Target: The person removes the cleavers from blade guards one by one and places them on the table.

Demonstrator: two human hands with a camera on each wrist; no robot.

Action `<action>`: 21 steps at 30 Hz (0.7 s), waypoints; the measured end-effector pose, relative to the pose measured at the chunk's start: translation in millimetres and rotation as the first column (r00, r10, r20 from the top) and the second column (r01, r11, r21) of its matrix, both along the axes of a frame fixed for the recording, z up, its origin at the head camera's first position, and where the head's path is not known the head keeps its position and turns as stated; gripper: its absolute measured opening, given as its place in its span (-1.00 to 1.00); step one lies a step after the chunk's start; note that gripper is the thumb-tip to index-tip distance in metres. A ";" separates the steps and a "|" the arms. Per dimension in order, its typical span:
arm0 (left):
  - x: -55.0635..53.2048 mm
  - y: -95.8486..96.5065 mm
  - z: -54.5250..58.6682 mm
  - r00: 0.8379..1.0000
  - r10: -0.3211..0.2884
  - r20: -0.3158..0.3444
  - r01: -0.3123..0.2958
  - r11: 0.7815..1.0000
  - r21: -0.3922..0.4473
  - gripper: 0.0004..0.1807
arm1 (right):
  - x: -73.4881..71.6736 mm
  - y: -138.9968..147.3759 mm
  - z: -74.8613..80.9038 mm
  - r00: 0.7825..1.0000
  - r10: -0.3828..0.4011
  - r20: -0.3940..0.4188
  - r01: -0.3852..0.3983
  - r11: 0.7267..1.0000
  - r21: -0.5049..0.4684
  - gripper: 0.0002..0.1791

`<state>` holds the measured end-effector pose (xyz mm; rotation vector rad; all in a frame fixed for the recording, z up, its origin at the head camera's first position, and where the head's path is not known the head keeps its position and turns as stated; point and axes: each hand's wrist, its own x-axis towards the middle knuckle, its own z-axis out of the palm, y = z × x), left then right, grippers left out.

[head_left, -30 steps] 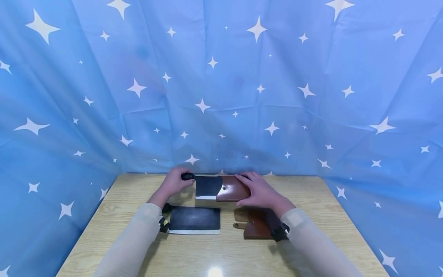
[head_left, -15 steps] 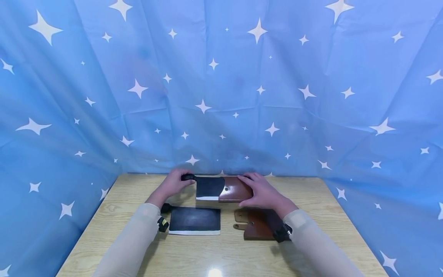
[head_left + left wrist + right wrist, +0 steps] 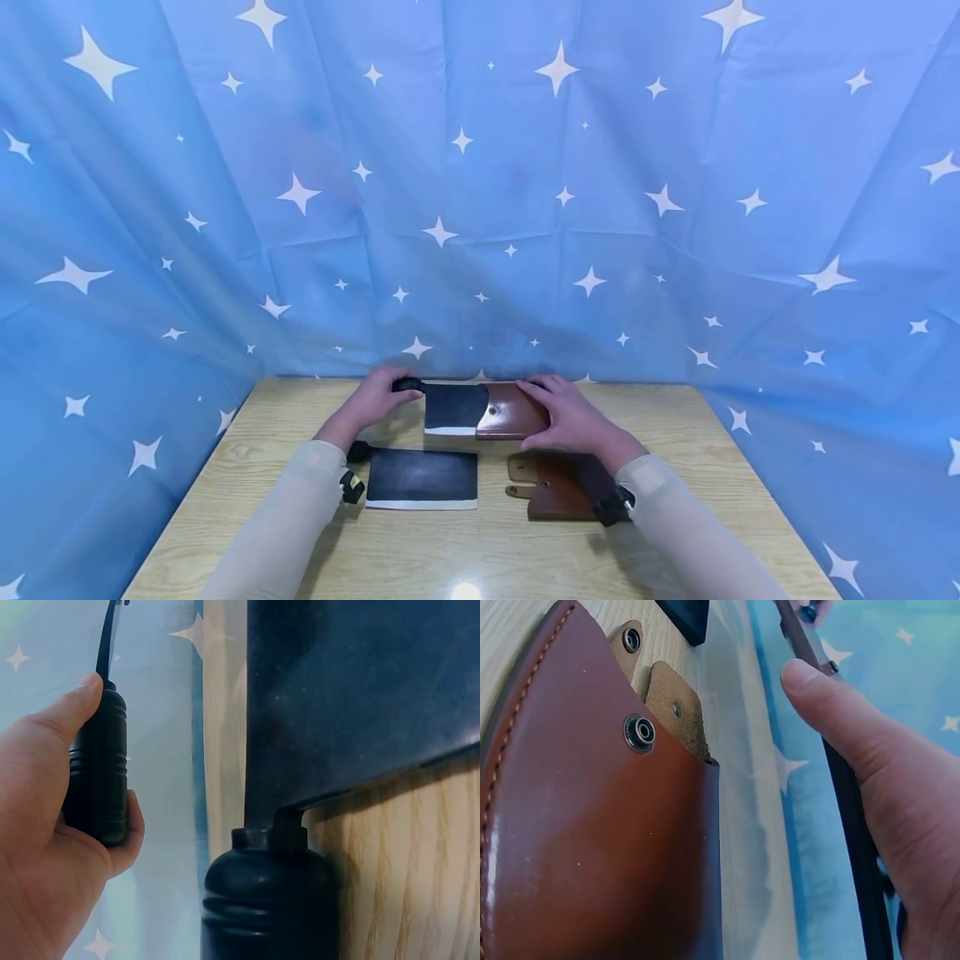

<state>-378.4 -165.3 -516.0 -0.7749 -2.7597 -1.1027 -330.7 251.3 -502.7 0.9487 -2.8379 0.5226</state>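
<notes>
Near the table's back edge, a black cleaver (image 3: 452,408) with a pale cutting edge sits partly inside a glossy brown leather sheath (image 3: 510,410). My left hand (image 3: 375,396) grips its ridged black handle (image 3: 101,780), thumb along the top end. From the other side my right hand (image 3: 570,412) holds the sheath, its thumb (image 3: 817,690) lying on the sheath. The blade's front part is hidden by the leather. Closer to me, a second black cleaver (image 3: 422,479) lies flat, and a second brown sheath (image 3: 558,492) with snap straps lies right of it, partly covered by my right wrist.
The wood-grain table (image 3: 480,550) ends just behind the hands, against a blue curtain (image 3: 480,167) with white stars. Both forearms reach over the table on either side of the second cleaver and second sheath.
The sheath in my right hand has shifted slightly to the right along the blade, so a little more of the blade shows. My left hand has stayed almost still on the handle.
</notes>
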 end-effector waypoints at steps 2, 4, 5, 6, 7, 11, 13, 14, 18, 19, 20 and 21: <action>-0.6 -0.8 -1.2 1.000 0.003 0.012 -0.003 1.000 0.001 -0.71 | 0.4 -0.1 1.0 1.000 -0.005 0.005 0.005 1.000 0.001 0.28; -1.1 -0.8 -1.6 1.000 0.001 0.014 -0.001 1.000 0.003 -0.69 | 1.4 -0.3 2.1 1.000 -0.012 0.011 0.012 1.000 -0.001 0.28; -1.4 -0.9 -1.7 1.000 0.000 0.016 0.000 1.000 0.004 -0.68 | 1.8 -0.5 2.4 1.000 -0.017 0.014 0.017 1.000 -0.002 0.28; -1.9 -1.1 -2.0 1.000 -0.002 0.013 0.002 1.000 0.004 -0.67 | 2.4 -0.8 2.9 1.000 -0.022 0.016 0.022 1.000 -0.002 0.28; -2.1 -0.9 -2.3 1.000 -0.005 0.015 0.005 1.000 0.007 -0.67 | 3.3 -0.5 3.1 0.999 -0.027 0.020 0.027 1.000 -0.002 0.28; -4.2 -0.7 -5.3 1.000 -0.001 0.009 0.001 1.000 0.006 -0.66 | 4.0 0.3 1.9 0.999 -0.032 0.017 0.032 0.999 -0.003 0.27; -4.4 -0.9 -6.1 1.000 0.002 0.015 -0.002 1.000 0.008 -0.66 | 3.6 1.1 1.6 1.000 -0.029 0.013 0.029 1.000 0.000 0.27; -4.5 -1.2 -6.3 1.000 0.005 0.018 -0.005 1.000 0.005 -0.65 | 3.4 1.4 1.5 1.000 -0.027 0.010 0.027 1.000 0.001 0.27; -2.8 -2.5 -5.0 0.999 0.013 0.047 -0.014 1.000 0.012 -0.61 | 2.8 2.5 1.8 1.000 -0.022 0.002 0.022 1.000 0.002 0.27; -2.2 -2.8 -4.6 0.998 0.016 0.053 -0.017 1.000 0.012 -0.60 | 2.7 2.7 1.7 1.000 -0.021 0.001 0.021 1.000 0.001 0.27; -1.7 -3.1 -4.3 0.998 0.019 0.056 -0.020 1.000 0.009 -0.61 | 2.6 2.9 1.6 1.000 -0.020 0.001 0.020 1.000 0.000 0.27; -1.5 -3.2 -4.0 0.998 0.020 0.057 -0.021 1.000 0.008 -0.62 | 2.7 3.0 1.6 1.000 -0.019 0.002 0.019 1.000 -0.002 0.27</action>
